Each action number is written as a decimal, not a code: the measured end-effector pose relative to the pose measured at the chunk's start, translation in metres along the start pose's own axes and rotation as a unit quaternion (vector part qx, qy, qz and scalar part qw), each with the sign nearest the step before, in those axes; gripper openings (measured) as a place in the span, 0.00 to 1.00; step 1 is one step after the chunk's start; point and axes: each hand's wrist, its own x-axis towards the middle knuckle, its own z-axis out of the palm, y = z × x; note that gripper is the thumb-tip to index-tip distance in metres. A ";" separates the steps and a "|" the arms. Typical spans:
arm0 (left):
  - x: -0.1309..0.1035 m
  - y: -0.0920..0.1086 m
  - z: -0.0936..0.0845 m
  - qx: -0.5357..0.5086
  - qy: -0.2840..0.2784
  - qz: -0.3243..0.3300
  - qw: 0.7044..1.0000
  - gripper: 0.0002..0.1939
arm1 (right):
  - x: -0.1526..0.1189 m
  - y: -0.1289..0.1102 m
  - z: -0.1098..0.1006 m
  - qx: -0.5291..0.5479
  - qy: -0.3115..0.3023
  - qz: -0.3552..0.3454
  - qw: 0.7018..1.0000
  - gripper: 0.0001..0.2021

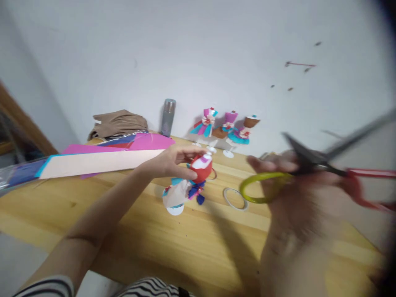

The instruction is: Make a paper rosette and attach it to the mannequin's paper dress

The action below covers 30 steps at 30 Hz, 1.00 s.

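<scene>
In the middle of the head view, my left hand (173,163) is closed around a small dress form (202,169) with a red paper bodice and a white top knob. Below it show a pale, blue and turquoise paper skirt (176,196) and a white round base (175,210); whether they belong to the same form I cannot tell. At the right, close to the camera and blurred, my right hand (297,206) grips a pair of scissors (318,163). Its dark blades are spread wide, with a yellow handle loop on the left and red on the right.
A roll of tape (235,199) lies on the wooden table (139,231). Several small dressed forms (229,123) stand by the wall. A grey bottle (168,117), folded brown cloth (120,123) and pink paper (154,142) sit at the back left, behind a long pale strip (102,163).
</scene>
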 end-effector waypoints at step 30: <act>-0.006 0.024 0.014 0.105 0.073 0.019 0.992 0.30 | -0.008 -0.008 0.021 0.011 -0.017 0.006 1.000 0.09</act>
